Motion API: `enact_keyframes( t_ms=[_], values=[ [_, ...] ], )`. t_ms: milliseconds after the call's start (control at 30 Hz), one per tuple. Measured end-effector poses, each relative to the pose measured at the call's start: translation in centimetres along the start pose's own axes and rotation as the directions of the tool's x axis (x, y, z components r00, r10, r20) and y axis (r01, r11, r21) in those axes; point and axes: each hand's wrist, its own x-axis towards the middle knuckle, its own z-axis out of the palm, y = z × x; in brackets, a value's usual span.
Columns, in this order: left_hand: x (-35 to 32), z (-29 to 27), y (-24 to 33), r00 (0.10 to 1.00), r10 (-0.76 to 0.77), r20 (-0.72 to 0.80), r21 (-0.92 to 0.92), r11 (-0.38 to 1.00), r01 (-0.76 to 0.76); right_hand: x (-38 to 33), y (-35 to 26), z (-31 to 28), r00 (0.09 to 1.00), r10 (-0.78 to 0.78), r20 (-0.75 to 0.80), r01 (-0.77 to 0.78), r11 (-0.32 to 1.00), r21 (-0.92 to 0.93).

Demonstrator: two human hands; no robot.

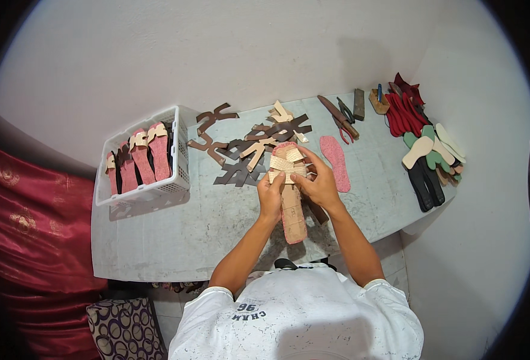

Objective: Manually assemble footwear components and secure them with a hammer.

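Head view: over the desk (157, 252), near and right of the strap pile (241, 167), a sole (294, 217) is held by the narrow grip of left hand (270, 197) and right hand (321, 185), its pale straps (284, 163) pressed, probably for steadiness.

Bears on the front of the white shirt (319, 312) a dark printed number (246, 307) beside a short row of dark letters (250, 315). Stands slanted, toward the left sleeve (208, 305).

A white, dark-speckled shirt (319, 300) with short sleeves (216, 298) and dark printed lettering (249, 315), below bare hands (320, 185).
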Motion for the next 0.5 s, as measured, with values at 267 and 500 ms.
enact_keyframes(
  t_ms=[267,500],
  values=[
    [0.1,-1.5,-0.5,1.000,-0.014,-0.023,0.075,0.997,0.016,0.9,1.7,-0.5,0.985,0.127,0.116,-0.104,0.977,-0.187],
    [0.8,-2.0,-1.0,0.998,0.037,-0.040,0.245,0.969,-0.026,2.2,1.2,-0.9,0.957,0.211,0.197,-0.195,0.976,-0.102]
  ],
)
